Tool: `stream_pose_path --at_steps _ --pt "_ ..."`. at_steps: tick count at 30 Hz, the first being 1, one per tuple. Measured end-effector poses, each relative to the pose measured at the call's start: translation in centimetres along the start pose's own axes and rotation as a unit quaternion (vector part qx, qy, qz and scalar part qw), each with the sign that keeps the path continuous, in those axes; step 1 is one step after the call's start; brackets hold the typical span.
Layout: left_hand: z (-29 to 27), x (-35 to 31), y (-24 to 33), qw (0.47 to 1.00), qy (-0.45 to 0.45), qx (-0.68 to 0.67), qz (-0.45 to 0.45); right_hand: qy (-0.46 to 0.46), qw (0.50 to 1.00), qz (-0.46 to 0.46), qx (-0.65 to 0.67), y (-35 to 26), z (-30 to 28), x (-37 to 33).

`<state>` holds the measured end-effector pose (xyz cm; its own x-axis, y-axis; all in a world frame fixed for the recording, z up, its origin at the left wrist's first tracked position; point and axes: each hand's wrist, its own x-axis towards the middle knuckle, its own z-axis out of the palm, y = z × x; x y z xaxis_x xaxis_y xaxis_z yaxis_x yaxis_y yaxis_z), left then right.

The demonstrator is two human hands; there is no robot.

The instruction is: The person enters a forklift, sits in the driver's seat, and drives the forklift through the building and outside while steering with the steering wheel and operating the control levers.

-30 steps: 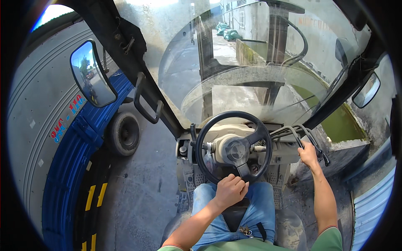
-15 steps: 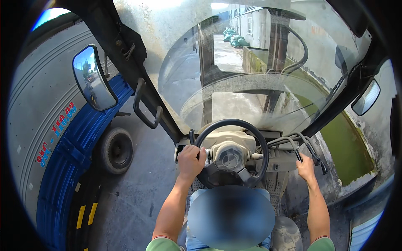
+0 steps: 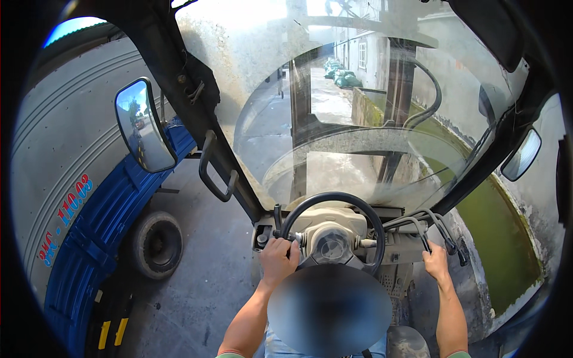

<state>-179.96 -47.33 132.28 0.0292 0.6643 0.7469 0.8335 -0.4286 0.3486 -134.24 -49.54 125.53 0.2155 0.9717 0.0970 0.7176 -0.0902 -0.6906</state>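
I am seated behind a round black steering wheel (image 3: pixel 334 196) in a vehicle cab. My left hand (image 3: pixel 278 260) is closed round the wheel's left side, thumb up; the fingers' far side is hidden. Just beyond it a short black lever (image 3: pixel 277 216) stands up from the dash. At the right, my right hand (image 3: pixel 435 261) is closed on the black grip of a bent control lever (image 3: pixel 426 240). More bent levers (image 3: pixel 447 237) with black ends sit right beside it. A blurred oval covers my lap and the wheel's lower part.
A grey truck body (image 3: pixel 77 143) with blue lower side panels (image 3: pixel 95 221) and a tyre (image 3: pixel 157 245) stands close at left. Ahead, a mast (image 3: pixel 399 89) shows through the scratched windscreen (image 3: pixel 262 113). A trough of green water (image 3: pixel 495 232) runs along the right wall; green sacks (image 3: pixel 346 78) lie farther ahead.
The truck at left has slid backward and outward relative to the cab. My view has tilted up a little, so wheel and dash sit lower. Both hands keep their grips.
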Motion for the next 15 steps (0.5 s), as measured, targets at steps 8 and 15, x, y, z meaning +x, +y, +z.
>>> stream_pose_path --at_steps 8,15 --pt "-0.7 -7.7 9.3 0.983 -0.125 -0.098 0.095 0.027 0.999 -0.030 -0.018 -0.1 0.2 -2.6" --pt "0.0 -8.7 10.8 0.977 -0.145 -0.105 0.117 0.046 0.999 -0.010 -0.003 -0.4 2.6 -8.2"
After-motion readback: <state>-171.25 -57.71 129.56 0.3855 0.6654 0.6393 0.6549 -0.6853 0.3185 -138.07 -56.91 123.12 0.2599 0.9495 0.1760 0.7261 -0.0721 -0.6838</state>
